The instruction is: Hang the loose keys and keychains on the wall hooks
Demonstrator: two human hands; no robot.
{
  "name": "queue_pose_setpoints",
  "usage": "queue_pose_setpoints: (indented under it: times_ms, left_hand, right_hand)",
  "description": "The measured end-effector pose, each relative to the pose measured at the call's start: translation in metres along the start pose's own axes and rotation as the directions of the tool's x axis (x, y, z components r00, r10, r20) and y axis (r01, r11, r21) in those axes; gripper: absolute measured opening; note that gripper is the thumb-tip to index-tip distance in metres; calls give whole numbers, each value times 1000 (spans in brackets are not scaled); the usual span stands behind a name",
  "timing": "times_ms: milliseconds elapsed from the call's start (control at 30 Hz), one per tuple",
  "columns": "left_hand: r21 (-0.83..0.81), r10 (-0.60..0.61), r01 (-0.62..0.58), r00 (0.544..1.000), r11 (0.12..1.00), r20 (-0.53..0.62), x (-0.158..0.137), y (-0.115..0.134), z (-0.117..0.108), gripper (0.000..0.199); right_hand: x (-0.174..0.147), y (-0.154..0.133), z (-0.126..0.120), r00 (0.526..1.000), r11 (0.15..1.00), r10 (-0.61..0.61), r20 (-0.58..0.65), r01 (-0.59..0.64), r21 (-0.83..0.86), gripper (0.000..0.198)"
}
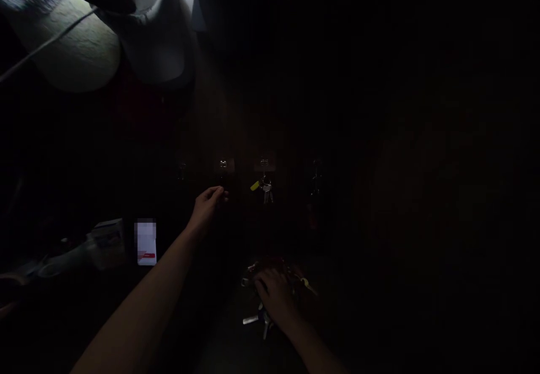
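Observation:
My left hand is raised in a pinch just under a small metal hook. Whatever lies between its fingertips, if anything, is too dark to make out. To the right of it, a bunch of keys with a yellow tag hangs from another hook. Lower down, my right hand rests on a pile of keys, fingers stretched over it and thumb apart. A yellow piece shows at the pile's right edge. Part of the pile is hidden under the hand.
A lit phone screen stands to the left, beside a box. Caps or hats hang at upper left, with a pale cord in front. Another hook with something hanging is faint on the right. Most surroundings are dark.

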State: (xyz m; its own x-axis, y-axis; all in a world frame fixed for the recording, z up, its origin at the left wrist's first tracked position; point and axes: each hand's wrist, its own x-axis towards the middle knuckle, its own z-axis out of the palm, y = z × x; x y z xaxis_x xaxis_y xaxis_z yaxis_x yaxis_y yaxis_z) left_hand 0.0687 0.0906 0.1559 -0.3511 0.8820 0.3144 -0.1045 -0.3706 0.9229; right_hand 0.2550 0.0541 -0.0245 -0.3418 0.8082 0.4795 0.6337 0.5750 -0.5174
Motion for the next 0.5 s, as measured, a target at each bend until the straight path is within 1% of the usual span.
queue_pose_setpoints:
  times_ms: [200, 367, 500]
  left_hand:
    - [0, -36, 36, 999, 999, -34, 4, -8, 0, 31]
    - [-8, -59, 58, 998, 998, -37, 8, -21, -3, 34]
    - [-4, -87, 87, 996, 996, -18, 3, -30, -7, 35]
  right_hand:
    - [0, -1, -1, 1000, 1000, 3, -16, -3, 4, 22]
    - [0, -3, -4, 1000, 1000, 5, 24, -5, -24, 21]
    - [1, -3, -6, 999, 1000, 5, 41, -4, -15, 20]
